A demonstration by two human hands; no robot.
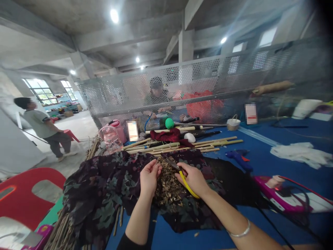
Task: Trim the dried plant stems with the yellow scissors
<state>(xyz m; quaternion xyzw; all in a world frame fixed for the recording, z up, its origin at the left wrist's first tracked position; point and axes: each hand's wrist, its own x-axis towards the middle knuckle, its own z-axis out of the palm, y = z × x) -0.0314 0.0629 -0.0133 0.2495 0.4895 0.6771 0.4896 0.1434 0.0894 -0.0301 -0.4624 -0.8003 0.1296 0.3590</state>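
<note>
My right hand [194,177] is wrapped round the yellow handles of a pair of scissors [185,182], whose dark blades point up and to the left. Just left of the blades, my left hand [150,176] has its fingertips pinched together; whatever is between them is too small to make out. Below and between both hands lies a heap of dry brown chopped plant bits [169,189]. The heap rests on a dark floral cloth [104,194] spread over the blue table [145,229].
Wooden sticks [218,141] lie behind the cloth, near a green ball [169,123] and pink bag [111,135]. At right are a blue glue gun [239,159], white gloves [301,154] and a magenta-edged power strip [281,198]. A person sits behind the perforated screen [122,90]; another stands left.
</note>
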